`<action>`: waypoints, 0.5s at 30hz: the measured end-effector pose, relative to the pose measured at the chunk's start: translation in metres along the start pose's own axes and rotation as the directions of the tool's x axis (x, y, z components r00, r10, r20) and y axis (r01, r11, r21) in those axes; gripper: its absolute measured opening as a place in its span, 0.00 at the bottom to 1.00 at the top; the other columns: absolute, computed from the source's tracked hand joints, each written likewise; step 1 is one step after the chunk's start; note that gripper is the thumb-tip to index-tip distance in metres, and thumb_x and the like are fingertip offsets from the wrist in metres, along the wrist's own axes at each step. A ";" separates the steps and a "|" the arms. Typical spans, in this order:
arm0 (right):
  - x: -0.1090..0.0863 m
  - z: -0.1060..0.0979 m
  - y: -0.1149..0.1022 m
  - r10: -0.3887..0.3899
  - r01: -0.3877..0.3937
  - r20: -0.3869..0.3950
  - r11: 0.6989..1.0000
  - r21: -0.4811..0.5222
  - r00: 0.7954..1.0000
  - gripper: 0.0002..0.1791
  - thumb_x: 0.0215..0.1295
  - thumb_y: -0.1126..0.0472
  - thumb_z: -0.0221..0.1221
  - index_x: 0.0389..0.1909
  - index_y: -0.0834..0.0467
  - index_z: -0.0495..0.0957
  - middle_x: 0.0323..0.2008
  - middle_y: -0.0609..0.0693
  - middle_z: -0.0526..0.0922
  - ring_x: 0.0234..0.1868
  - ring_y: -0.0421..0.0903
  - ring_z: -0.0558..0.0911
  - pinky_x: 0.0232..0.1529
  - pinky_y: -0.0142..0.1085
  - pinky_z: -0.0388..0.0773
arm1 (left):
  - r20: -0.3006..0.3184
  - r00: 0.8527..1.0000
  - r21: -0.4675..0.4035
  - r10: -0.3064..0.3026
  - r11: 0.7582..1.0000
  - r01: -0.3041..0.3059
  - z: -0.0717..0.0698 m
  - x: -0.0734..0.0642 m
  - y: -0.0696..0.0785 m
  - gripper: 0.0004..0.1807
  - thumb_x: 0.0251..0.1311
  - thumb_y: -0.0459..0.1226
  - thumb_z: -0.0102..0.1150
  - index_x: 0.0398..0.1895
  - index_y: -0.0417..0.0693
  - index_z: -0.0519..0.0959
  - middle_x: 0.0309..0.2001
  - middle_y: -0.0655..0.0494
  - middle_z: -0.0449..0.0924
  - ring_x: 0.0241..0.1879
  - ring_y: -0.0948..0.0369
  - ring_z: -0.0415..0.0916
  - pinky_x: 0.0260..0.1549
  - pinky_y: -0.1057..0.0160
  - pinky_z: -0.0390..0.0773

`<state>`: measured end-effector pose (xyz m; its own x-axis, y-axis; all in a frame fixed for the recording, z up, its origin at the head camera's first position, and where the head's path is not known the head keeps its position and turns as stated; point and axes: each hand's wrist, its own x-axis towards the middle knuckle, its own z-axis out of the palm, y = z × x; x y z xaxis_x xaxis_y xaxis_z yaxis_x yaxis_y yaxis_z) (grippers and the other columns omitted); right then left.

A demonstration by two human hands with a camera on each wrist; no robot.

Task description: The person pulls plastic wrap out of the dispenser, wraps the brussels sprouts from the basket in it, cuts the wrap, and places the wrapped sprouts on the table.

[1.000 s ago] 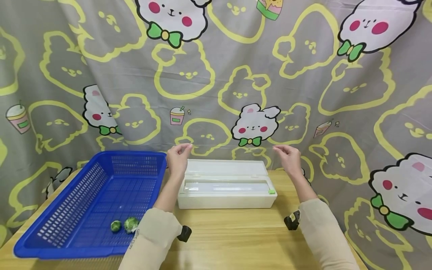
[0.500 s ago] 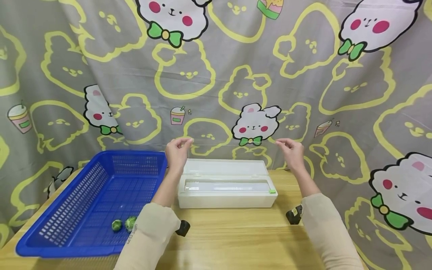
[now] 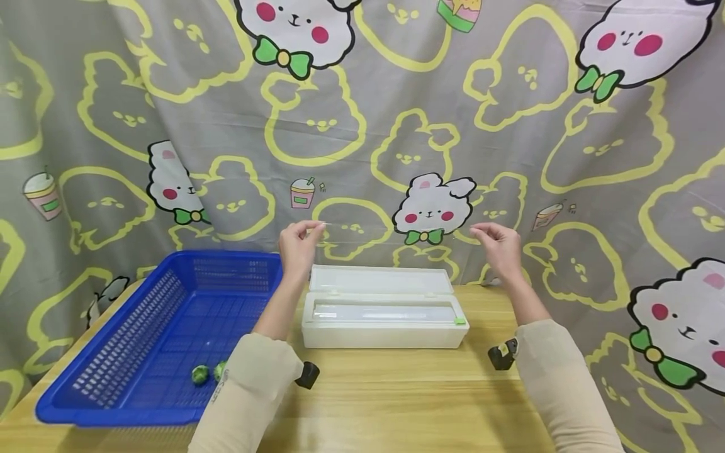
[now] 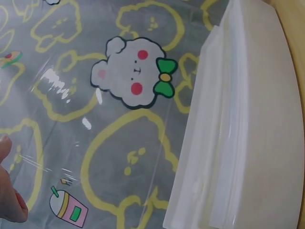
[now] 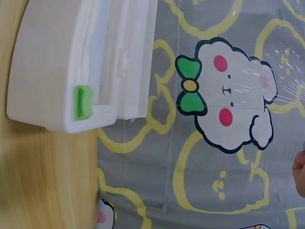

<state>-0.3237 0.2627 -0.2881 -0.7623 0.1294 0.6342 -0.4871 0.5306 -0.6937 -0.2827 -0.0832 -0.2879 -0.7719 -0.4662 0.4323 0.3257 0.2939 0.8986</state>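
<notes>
My left hand [image 3: 298, 248] and right hand [image 3: 500, 248] are raised at the back of the table, each pinching one end of a clear sheet of cling film [image 4: 55, 81]. Stretched between them, the film shows mostly as glints and creases in both wrist views. Below and between the hands stands a white cling film dispenser [image 3: 385, 336], its lid [image 3: 382, 280] tipped back. A roll [image 3: 385, 313] lies inside, and a green slide cutter [image 5: 84, 102] sits at the right end of its front edge.
On the left is a blue plastic basket [image 3: 121, 416] holding two small green round vegetables [image 3: 201, 375], one partly behind my left sleeve [image 3: 249, 377]. A grey patterned curtain [image 3: 362, 94] hangs behind the wooden table [image 3: 396, 396].
Both hands have risen with the cling film, and the right has drifted slightly right. The head view has shifted a little. Dispenser and basket stay in place.
</notes>
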 end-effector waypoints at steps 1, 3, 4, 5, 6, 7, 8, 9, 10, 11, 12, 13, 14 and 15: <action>0.001 -0.001 -0.001 0.000 0.000 -0.002 1.000 0.002 1.000 0.11 0.57 0.63 0.61 0.31 0.69 0.81 0.12 0.32 0.69 0.16 0.31 0.62 0.19 0.25 0.59 | 0.001 1.000 -0.006 0.005 1.000 -0.005 0.000 0.000 0.001 0.08 0.50 0.36 0.65 0.30 0.39 0.84 0.17 0.58 0.52 0.24 0.61 0.53 0.26 0.65 0.54; 0.001 -0.003 -0.007 -0.003 0.003 -0.004 1.000 0.012 1.000 0.10 0.57 0.64 0.61 0.31 0.70 0.81 0.11 0.36 0.68 0.15 0.30 0.61 0.18 0.25 0.58 | 0.004 1.000 -0.012 0.003 1.000 -0.003 0.000 0.001 0.004 0.08 0.50 0.36 0.65 0.30 0.39 0.84 0.18 0.59 0.52 0.24 0.62 0.53 0.27 0.65 0.55; 0.000 -0.004 -0.012 -0.012 0.012 0.000 1.000 0.017 1.000 0.10 0.57 0.65 0.61 0.31 0.71 0.80 0.10 0.38 0.67 0.14 0.30 0.60 0.17 0.25 0.57 | 0.004 1.000 -0.018 0.003 1.000 -0.003 -0.001 0.002 0.005 0.08 0.50 0.36 0.65 0.30 0.39 0.84 0.18 0.59 0.53 0.24 0.63 0.53 0.27 0.66 0.55; -0.001 -0.005 -0.018 -0.020 0.020 0.002 1.000 0.024 1.000 0.09 0.57 0.67 0.60 0.31 0.72 0.80 0.10 0.39 0.66 0.14 0.30 0.59 0.17 0.25 0.56 | 0.003 1.000 -0.020 0.002 1.000 -0.002 -0.001 0.002 0.006 0.08 0.49 0.36 0.65 0.30 0.39 0.84 0.18 0.59 0.53 0.24 0.63 0.53 0.27 0.66 0.55; -0.001 -0.006 -0.024 -0.027 0.027 0.002 0.999 0.032 1.000 0.09 0.57 0.68 0.60 0.31 0.73 0.80 0.09 0.40 0.65 0.14 0.30 0.58 0.17 0.25 0.56 | 0.003 1.000 -0.021 0.002 1.000 -0.002 -0.002 0.002 0.007 0.08 0.50 0.36 0.65 0.31 0.39 0.84 0.18 0.59 0.53 0.24 0.63 0.53 0.27 0.66 0.55; -0.002 -0.007 -0.030 -0.035 0.034 0.002 0.999 0.038 0.999 0.08 0.57 0.69 0.59 0.31 0.74 0.79 0.09 0.40 0.65 0.13 0.30 0.58 0.17 0.25 0.56 | 0.003 1.000 -0.025 0.000 1.000 0.000 -0.003 0.003 0.008 0.08 0.50 0.36 0.65 0.31 0.39 0.84 0.18 0.59 0.53 0.25 0.64 0.53 0.27 0.67 0.55; -0.003 -0.008 -0.035 -0.044 0.044 0.002 0.998 0.040 0.999 0.08 0.57 0.70 0.59 0.31 0.75 0.79 0.09 0.39 0.65 0.13 0.30 0.58 0.17 0.25 0.56 | 0.005 1.000 -0.026 0.001 1.000 -0.001 -0.003 0.003 0.010 0.09 0.50 0.36 0.65 0.31 0.39 0.84 0.18 0.60 0.53 0.25 0.64 0.53 0.27 0.67 0.55; -0.004 -0.009 -0.041 -0.052 0.052 0.001 0.998 0.039 0.999 0.08 0.57 0.71 0.58 0.31 0.76 0.78 0.10 0.37 0.66 0.14 0.31 0.58 0.17 0.25 0.56 | 0.008 1.000 -0.031 0.003 1.000 -0.003 -0.004 0.003 0.011 0.09 0.50 0.36 0.65 0.31 0.39 0.84 0.18 0.59 0.53 0.25 0.64 0.54 0.27 0.67 0.55; -0.005 -0.010 -0.045 -0.057 0.057 -0.001 0.998 0.040 0.998 0.09 0.57 0.71 0.58 0.31 0.76 0.78 0.11 0.35 0.67 0.14 0.31 0.59 0.18 0.24 0.57 | 0.010 1.000 -0.032 0.006 0.999 -0.005 -0.005 0.003 0.013 0.09 0.49 0.36 0.66 0.31 0.39 0.84 0.18 0.59 0.53 0.25 0.64 0.54 0.27 0.67 0.55; -0.005 -0.011 -0.046 -0.056 0.056 -0.003 0.998 0.039 0.998 0.09 0.57 0.71 0.58 0.32 0.76 0.78 0.12 0.33 0.68 0.15 0.31 0.59 0.19 0.24 0.58 | 0.013 1.000 -0.030 0.009 1.000 -0.008 -0.006 0.003 0.014 0.09 0.49 0.36 0.66 0.31 0.39 0.84 0.18 0.59 0.53 0.25 0.64 0.54 0.27 0.67 0.55; -0.004 -0.012 -0.047 -0.054 0.054 -0.003 0.998 0.038 0.999 0.09 0.57 0.70 0.58 0.32 0.76 0.78 0.14 0.31 0.69 0.16 0.32 0.60 0.19 0.24 0.58 | 0.013 1.000 -0.031 0.012 0.999 -0.012 -0.006 0.003 0.016 0.09 0.49 0.36 0.66 0.31 0.39 0.84 0.19 0.59 0.53 0.26 0.64 0.54 0.28 0.68 0.56; -0.003 -0.013 -0.047 -0.053 0.053 -0.001 0.998 0.037 0.999 0.09 0.57 0.70 0.59 0.32 0.75 0.78 0.15 0.31 0.70 0.17 0.32 0.61 0.20 0.24 0.59 | 0.013 1.000 -0.031 0.016 0.999 -0.016 -0.007 0.004 0.017 0.09 0.49 0.36 0.66 0.31 0.39 0.84 0.19 0.59 0.54 0.26 0.64 0.55 0.28 0.68 0.56; -0.001 -0.014 -0.045 -0.051 0.051 0.002 0.998 0.038 0.999 0.09 0.57 0.69 0.59 0.33 0.75 0.78 0.16 0.31 0.71 0.17 0.33 0.61 0.21 0.25 0.59 | 0.012 1.000 -0.036 0.021 0.999 -0.020 -0.008 0.004 0.018 0.08 0.49 0.36 0.66 0.31 0.39 0.84 0.19 0.59 0.54 0.26 0.64 0.55 0.28 0.67 0.56; 0.001 -0.014 -0.042 -0.047 0.047 0.005 0.998 0.040 0.999 0.09 0.58 0.69 0.59 0.33 0.74 0.78 0.16 0.31 0.71 0.17 0.33 0.62 0.21 0.25 0.60 | 0.009 1.000 -0.041 0.028 0.999 -0.027 -0.008 0.004 0.019 0.08 0.49 0.35 0.66 0.31 0.38 0.84 0.19 0.58 0.55 0.26 0.63 0.55 0.29 0.67 0.56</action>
<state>-0.2977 0.2525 -0.2540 -0.7404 0.1001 0.6646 -0.5391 0.5022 -0.6762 -0.2751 -0.0862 -0.2683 -0.7677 -0.4501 0.4562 0.3685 0.2724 0.8888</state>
